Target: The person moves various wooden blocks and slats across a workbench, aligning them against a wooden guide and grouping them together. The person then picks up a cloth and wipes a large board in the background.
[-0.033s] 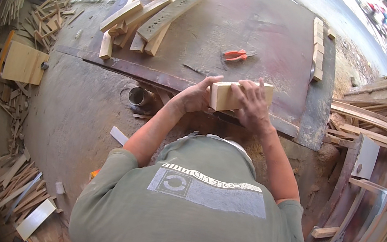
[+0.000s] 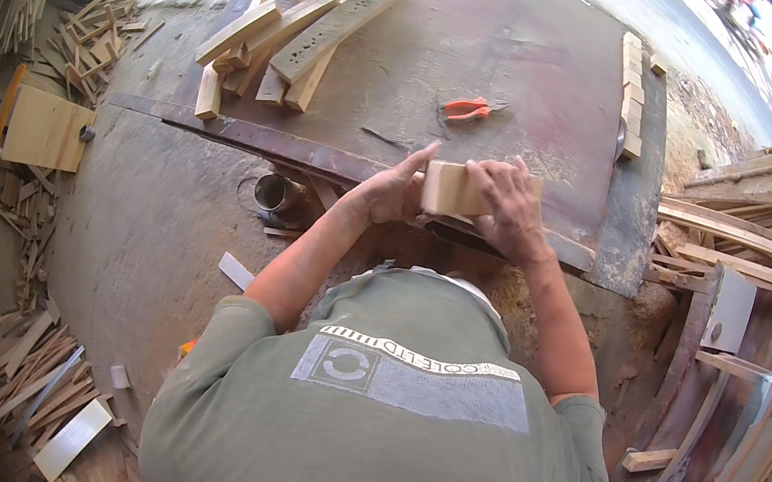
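A pale rectangular wood block [image 2: 447,190] is held between my two hands at the table's near edge. My left hand [image 2: 396,192] grips its left end, thumb pointing up beside it. The fingers of my right hand [image 2: 509,206] lie over the block's top and far side toward its right end. The block's left end is slightly blurred. Beyond it, orange-handled pliers [image 2: 467,110] lie on the worn reddish-brown table [image 2: 537,53], with a thin dark strip [image 2: 386,138] nearer to my left hand.
Several wood pieces [image 2: 322,39] are piled at the table's far left. Small blocks [image 2: 634,99] line its right edge. A metal can [image 2: 275,191] stands below the front edge. Scrap wood [image 2: 46,379] lies at left; long boards [image 2: 748,248] are stacked at right.
The wood block has turned slightly in my hands, so its left end face no longer shows as plainly. My right fingers have drawn closer together over it.
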Demonstrator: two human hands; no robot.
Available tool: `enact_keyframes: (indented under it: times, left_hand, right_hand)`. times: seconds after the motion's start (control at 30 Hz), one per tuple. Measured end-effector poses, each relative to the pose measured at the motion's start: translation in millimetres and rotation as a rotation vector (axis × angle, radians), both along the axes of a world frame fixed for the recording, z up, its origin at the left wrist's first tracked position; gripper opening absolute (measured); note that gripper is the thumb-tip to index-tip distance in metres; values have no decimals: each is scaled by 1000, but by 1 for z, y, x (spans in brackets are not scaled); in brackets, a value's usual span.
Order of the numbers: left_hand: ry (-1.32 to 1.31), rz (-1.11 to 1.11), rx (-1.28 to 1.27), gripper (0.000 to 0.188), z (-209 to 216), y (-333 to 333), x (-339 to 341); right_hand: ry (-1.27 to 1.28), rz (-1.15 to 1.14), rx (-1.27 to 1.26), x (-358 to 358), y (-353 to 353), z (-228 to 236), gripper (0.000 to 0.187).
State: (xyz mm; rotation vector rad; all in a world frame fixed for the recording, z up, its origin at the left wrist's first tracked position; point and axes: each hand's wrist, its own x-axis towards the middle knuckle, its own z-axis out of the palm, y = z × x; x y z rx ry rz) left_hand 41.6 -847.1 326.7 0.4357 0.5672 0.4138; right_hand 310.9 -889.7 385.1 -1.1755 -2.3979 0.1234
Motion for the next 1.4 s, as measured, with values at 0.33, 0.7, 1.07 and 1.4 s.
enact_keyframes:
  times: [0.33,0.7,1.07,1.4]
  left_hand:
    - [1852,-116,1261,97,-84,-6,-90]
    - [1781,-69,1362,98,-122,-10,-111]
    - [1730,45,1507,99,-122,-15,-115]
    - [1746,99,1514,107,-144,-19,-114]
  right_hand:
    - [-459,-448,-318,187,31,-64,88]
    - [-380,-333,-442,174,12,-90,88]
    - [-281,-396,-4,120,-23,-159,145]
    - [-236,-440,166,124,-18,-187,141]
